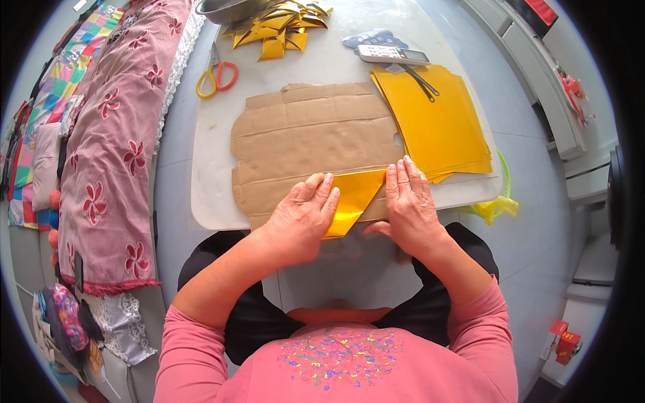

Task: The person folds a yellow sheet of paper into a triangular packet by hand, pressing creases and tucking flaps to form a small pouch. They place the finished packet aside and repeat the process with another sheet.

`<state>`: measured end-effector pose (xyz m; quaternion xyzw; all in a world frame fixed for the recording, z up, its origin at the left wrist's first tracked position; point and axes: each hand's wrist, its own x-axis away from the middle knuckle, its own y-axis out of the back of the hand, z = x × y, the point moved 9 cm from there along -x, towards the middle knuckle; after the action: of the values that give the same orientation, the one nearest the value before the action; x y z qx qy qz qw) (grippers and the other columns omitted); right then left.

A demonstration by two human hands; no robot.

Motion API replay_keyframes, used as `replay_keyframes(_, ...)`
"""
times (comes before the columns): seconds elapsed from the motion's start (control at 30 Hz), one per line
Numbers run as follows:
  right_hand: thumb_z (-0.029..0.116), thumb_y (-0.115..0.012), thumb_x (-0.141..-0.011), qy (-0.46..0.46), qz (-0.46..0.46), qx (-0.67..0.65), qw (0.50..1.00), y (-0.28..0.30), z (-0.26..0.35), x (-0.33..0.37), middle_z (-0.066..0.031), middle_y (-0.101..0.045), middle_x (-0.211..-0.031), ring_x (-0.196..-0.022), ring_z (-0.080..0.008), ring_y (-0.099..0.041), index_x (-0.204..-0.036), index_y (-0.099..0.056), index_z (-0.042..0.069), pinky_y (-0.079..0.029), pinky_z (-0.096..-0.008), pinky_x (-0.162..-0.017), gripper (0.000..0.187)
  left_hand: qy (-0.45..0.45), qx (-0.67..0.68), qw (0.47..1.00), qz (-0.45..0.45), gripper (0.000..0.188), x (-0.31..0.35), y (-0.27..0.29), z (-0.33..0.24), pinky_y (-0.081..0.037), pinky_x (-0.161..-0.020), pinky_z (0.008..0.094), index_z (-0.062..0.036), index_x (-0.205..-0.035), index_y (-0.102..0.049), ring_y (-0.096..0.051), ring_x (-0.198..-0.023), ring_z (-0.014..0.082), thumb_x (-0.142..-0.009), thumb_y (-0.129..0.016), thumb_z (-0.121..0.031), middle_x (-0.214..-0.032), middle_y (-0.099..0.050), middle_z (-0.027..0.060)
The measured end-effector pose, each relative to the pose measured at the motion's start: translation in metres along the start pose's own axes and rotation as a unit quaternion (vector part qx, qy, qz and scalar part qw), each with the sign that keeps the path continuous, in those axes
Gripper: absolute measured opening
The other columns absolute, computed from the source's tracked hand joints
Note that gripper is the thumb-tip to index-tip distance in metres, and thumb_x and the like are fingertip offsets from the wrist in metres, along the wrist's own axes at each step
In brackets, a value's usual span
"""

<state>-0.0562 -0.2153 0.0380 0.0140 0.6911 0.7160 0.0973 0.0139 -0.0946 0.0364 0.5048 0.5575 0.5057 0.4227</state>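
The two forearms (232,274) come forward and inward, the left hand (301,216) with bent fingers (328,199), the right hand (411,205) extended, its thumb (378,230) apart.

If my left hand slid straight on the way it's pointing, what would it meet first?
Probably the folded gold sheet, which your left hand already seems to touch; beyond it lies brown cardboard, though depth is unclear.
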Motion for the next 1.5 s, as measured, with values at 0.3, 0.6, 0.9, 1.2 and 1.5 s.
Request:
replay_keyframes(0.3,0.02,-0.081,-0.07,0.187,-0.09,-0.155,0.966,0.003,0.043,0.008,-0.0271,-0.056,-0.129,-0.127,-0.0418,-0.051,-0.119,-0.059,-0.009,-0.041,-0.0518,-0.107,0.061,-0.016,0.024,1.0,-0.007,0.064,0.006,0.002,0.006,-0.026,-0.117,0.0471,0.0089,-0.139,-0.047,-0.034,-0.142,0.0388,-0.079,-0.061,-0.008,-0.149,-0.04,0.0281)
replay_keyframes(0.6,0.011,-0.075,-0.072,0.18,-0.116,-0.174,0.961,0.008,0.043,-0.001,-0.0216,-0.062,-0.116,-0.117,-0.0391,-0.056,-0.103,-0.063,-0.007,-0.045,-0.0488,-0.103,0.039,-0.054,0.038,0.996,-0.062,0.036,0.014,0.019,-0.003,-0.044,-0.101,0.0456,0.005,-0.109,-0.061,-0.058,-0.117,0.0374,-0.077,-0.067,-0.01,-0.119,-0.064,0.0245)
replay_keyframes(0.9,0.003,-0.07,-0.079,0.14,-0.108,-0.298,0.938,0.0,0.026,-0.014,-0.0155,-0.062,-0.108,-0.105,-0.0366,-0.056,-0.087,-0.062,0.001,-0.047,-0.0439,-0.095,0.011,-0.012,0.134,0.99,-0.048,0.011,0.013,0.031,0.02,-0.053,-0.075,0.042,-0.0009,-0.087,-0.059,-0.064,-0.078,0.0346,-0.087,-0.063,-0.011,-0.087,-0.064,0.0151)
replay_keyframes(1.2,0.005,-0.069,-0.087,0.049,-0.049,-0.373,0.925,-0.013,0.018,-0.024,-0.014,-0.059,-0.114,-0.11,-0.0364,-0.051,-0.088,-0.061,0.002,-0.042,-0.0435,-0.095,0.008,0.052,0.105,0.992,-0.04,0.01,0.013,0.036,0.057,-0.052,-0.074,0.0411,-0.0022,-0.093,-0.063,-0.062,-0.084,0.0313,-0.087,-0.066,-0.01,-0.086,-0.061,0.0122)
replay_keyframes(1.5,0.006,-0.069,-0.086,0.017,-0.047,-0.334,0.941,-0.013,0.021,-0.03,-0.0137,-0.059,-0.111,-0.109,-0.0343,-0.05,-0.084,-0.059,0.0,-0.039,-0.0448,-0.093,0.012,0.134,0.216,0.964,-0.081,0.014,0.002,0.013,0.077,-0.05,-0.082,0.0421,0.001,-0.098,-0.063,-0.06,-0.093,0.0354,-0.086,-0.065,-0.006,-0.096,-0.065,0.017)
